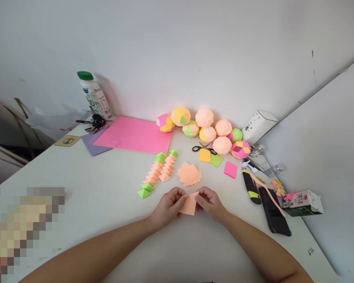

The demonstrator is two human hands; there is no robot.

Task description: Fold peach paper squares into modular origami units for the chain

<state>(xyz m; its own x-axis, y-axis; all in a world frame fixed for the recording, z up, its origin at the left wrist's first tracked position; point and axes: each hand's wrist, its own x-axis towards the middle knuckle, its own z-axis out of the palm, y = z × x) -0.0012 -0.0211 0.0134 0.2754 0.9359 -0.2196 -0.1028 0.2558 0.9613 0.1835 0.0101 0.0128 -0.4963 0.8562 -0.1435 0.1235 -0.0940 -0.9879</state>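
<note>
My left hand and my right hand both pinch one small peach paper square just above the white table. The fingers of each hand are curled closed on its edges. Just beyond the hands lies a loose pile of peach paper squares. To its left sit two rows of folded peach and green paper units.
Several folded paper balls stand against the wall, with scissors, yellow, green and pink squares, and a pink sheet near them. A bottle and keys are at back left. A phone, marker, carton and clutter line the right.
</note>
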